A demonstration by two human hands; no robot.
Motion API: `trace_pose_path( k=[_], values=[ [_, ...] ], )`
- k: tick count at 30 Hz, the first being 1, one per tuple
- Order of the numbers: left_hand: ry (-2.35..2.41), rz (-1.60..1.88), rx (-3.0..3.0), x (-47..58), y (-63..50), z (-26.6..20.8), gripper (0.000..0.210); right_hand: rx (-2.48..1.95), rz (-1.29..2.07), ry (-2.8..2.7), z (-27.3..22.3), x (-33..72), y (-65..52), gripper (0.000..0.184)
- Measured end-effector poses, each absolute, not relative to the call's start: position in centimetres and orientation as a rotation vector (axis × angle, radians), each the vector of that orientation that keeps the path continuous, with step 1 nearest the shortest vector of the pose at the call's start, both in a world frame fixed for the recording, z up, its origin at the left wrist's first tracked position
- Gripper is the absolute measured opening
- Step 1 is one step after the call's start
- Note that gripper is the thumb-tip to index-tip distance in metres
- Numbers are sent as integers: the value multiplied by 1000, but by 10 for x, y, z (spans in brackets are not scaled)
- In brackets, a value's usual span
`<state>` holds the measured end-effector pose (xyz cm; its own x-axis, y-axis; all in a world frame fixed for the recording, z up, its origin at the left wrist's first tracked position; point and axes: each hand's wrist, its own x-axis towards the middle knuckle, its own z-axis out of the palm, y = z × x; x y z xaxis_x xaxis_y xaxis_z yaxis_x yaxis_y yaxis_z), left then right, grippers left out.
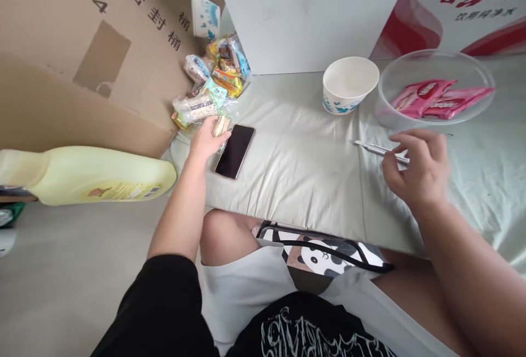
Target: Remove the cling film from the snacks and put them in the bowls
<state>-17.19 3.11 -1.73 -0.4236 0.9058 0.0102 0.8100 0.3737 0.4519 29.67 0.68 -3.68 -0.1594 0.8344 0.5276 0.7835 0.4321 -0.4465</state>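
- By the snack pile (230,63), a wrapped snack (221,126) is met by the left hand (205,139); grip cannot be told.
- A phone (235,152) is laid just beside.
- A slim tool (373,148) is partly covered by the half-curled right hand (423,173); grip cannot be told.

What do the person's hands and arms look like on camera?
The left hand and right hand are bare, with no gloves or watch visible. A short black sleeve shows on the left arm; none shows on the right.

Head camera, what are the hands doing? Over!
Left hand at pale, clear-wrapped snack. Right hand at slim silver tool. Grips unclear. Black rectangular phone beside left hand.
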Motion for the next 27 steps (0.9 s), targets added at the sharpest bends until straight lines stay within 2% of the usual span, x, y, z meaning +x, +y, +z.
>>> trace_pose_path(
  k=[4, 8, 10, 12, 13, 15, 21, 23, 25, 27],
  values=[
    [2351, 724, 1421, -194, 21, -18, 55, -1266, 32, -2035, -48, 292, 4, 24],
    [2284, 1060, 1253, -187, -8, 8, 58, -1362, 67, -2117, -55, 296, 7, 23],
    [2085, 1327, 1196, -166, -20, 30, 59, -1448, 80, -2157, -55, 298, 6, 25],
    [1745, 1418, 1126, -134, -23, 47, 54, -1529, 42, -2179, -56, 299, 5, 29],
    [1580, 1359, 1068, -114, -20, 50, 47, -1572, 25, -2176, -56, 300, 5, 32],
    [1320, 1184, 923, -73, -11, 46, 53, -1649, 23, -2144, -57, 302, 7, 34],
    [951, 873, 574, 12, 11, -13, 45, -1620, 220, -2016, -53, 312, 11, 23],
    [857, 729, 508, 22, 10, -24, 51, -1573, 405, -1889, -47, 307, 9, 21],
    [780, 605, 488, 27, 6, -28, 58, -1552, 735, -1698, -42, 297, 5, 18],
    [727, 545, 518, 31, 3, -28, 67, -1522, 1115, -1494, -38, 286, 1, 22]
  ],
)
